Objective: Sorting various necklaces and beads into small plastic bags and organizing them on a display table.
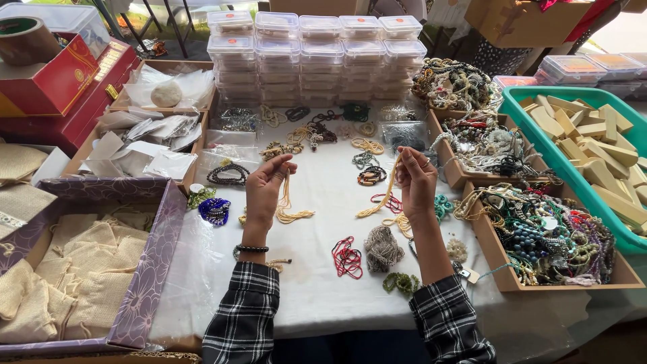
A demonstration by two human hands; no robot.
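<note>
Far left: purple floral box (151, 259) full of small burlap pouches (81, 269). Next, blue bead bracelet (214, 210) on the white tablecloth (317, 283). Left hand (264, 191) raised above the cloth, thumb and fingers pinched together on a cream bead strand (290, 205) that hangs down and coils on the cloth. Red bead strand (347, 257) lies nearer the table edge, between the arms. Right hand (416, 180) also raised, fingers clamped on a second yellowish bead strand (379, 201) trailing down to the cloth. Right: wooden trays (495, 253) heaped with mixed necklaces, then green bin (573, 178) of pale wooden blocks. Judgement: keep the two strands apart, lift high enough to clear the loose pieces, so nothing tangles.
</note>
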